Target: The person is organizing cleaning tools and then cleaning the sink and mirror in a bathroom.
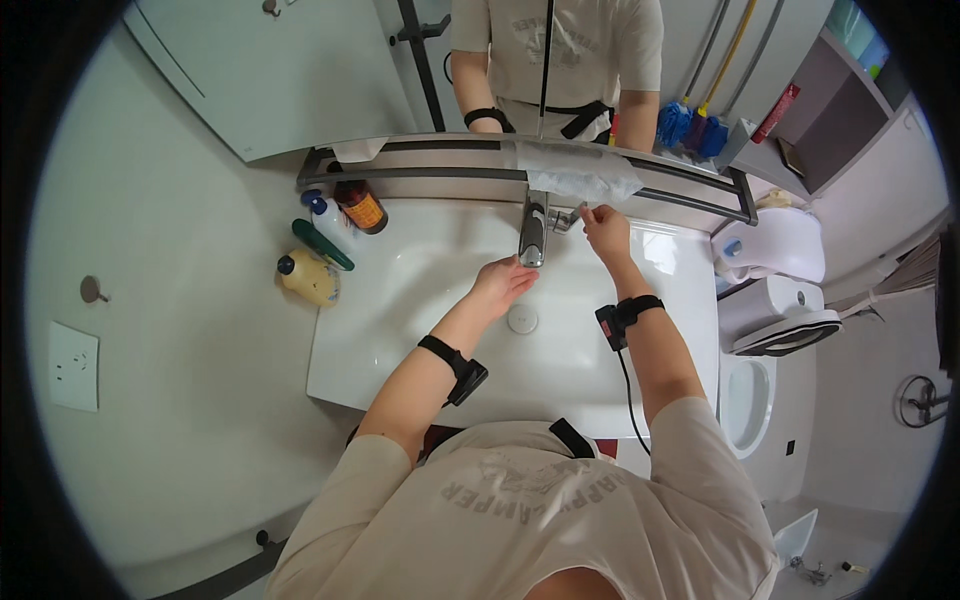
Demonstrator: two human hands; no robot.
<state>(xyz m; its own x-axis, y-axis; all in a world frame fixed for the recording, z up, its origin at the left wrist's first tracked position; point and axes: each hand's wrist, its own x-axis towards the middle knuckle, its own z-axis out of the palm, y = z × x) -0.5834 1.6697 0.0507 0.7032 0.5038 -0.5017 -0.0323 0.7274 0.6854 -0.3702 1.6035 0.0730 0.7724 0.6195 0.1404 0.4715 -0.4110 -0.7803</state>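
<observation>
A chrome faucet (533, 235) rises at the back of the white sink (400, 345). Its side lever (568, 217) points right, and my right hand (606, 236) is closed at the lever's tip, fingers pinched together. Just below the spout's end is my left hand (503, 287), palm turned up to the right with its fingers stretched out and nothing in them. Whether water runs cannot be made out. Under the hands the round drain plug (522, 319) sits in the basin.
Several bottles stand at the sink's left rim, among them a brown bottle (361, 207) and a yellow bottle (309, 278). A dark rail (430, 174) crosses behind the faucet, with a white cloth (590, 180) over it. A toilet (748, 400) is at the right.
</observation>
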